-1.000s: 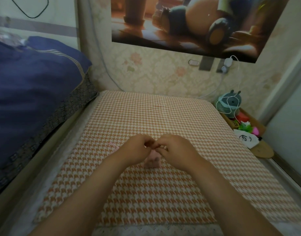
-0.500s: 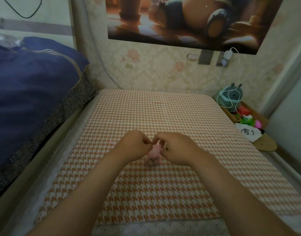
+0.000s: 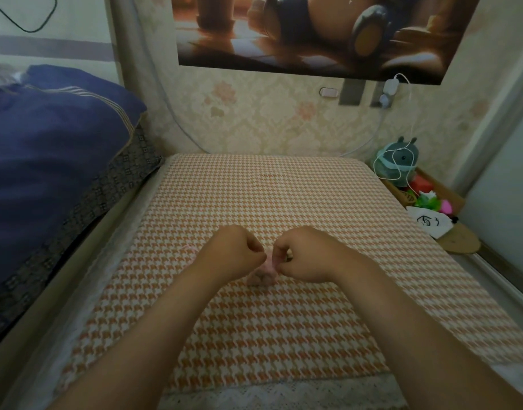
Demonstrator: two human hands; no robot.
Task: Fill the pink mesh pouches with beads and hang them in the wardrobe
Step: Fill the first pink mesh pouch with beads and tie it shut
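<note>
**Houndstooth mat: pouch neck being drawn shut**

Orange-and-white mat [image 3: 254,187] covers the low surface below a poster [image 3: 298,31], with blue bedding [image 3: 47,158] on the left and a basket [image 3: 426,187] of toys at the right edge. Near the mat's middle sits one pink pouch [image 3: 261,275]. Its rounded belly rests on the mat and its gathered neck rises between the two hands.

The left hand [image 3: 233,253] and right hand [image 3: 304,255] are both curled into fists, knuckles up, with the fingertips almost meeting. Each pinches the neck from its own side. A thin pink cord [image 3: 189,247] strays over the mat just past the left hand; I cannot tell whether that hand holds it too.

No beads can be made out through the mesh, but the belly looks plump. Filling therefore seems done, and closing is the step in hand. The next move calls for drawing the cords apart sideways, with the belly kept low so nothing spills. The pouch would then be lifted by its cord toward the wardrobe, which is out of view.
</note>
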